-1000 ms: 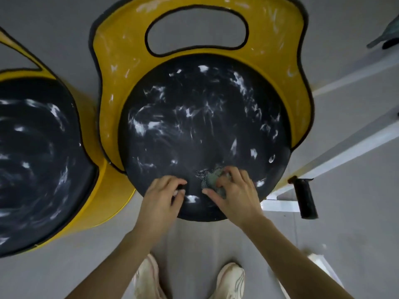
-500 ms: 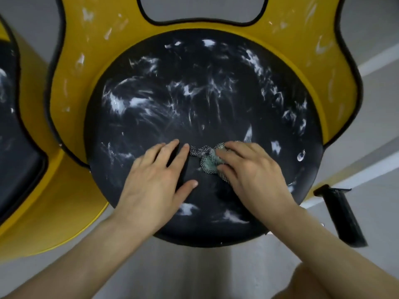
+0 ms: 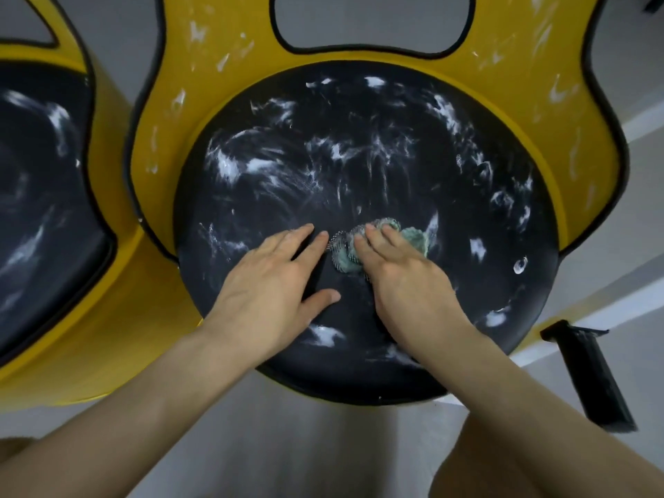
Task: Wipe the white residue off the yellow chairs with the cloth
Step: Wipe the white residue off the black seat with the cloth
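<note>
With the left hand flat and released at the black seat's 7 o'clock and the right hand only pressing the bunched cloth mid-seat under straight fingers, it may slip out, smearing the white residue toward 12 o'clock.

Worn on the head and wide-angle, looking steeply down from close above the dark seat of the near yellow chair, with a second chair cut off at the left edge and grey floor along the bottom.
</note>
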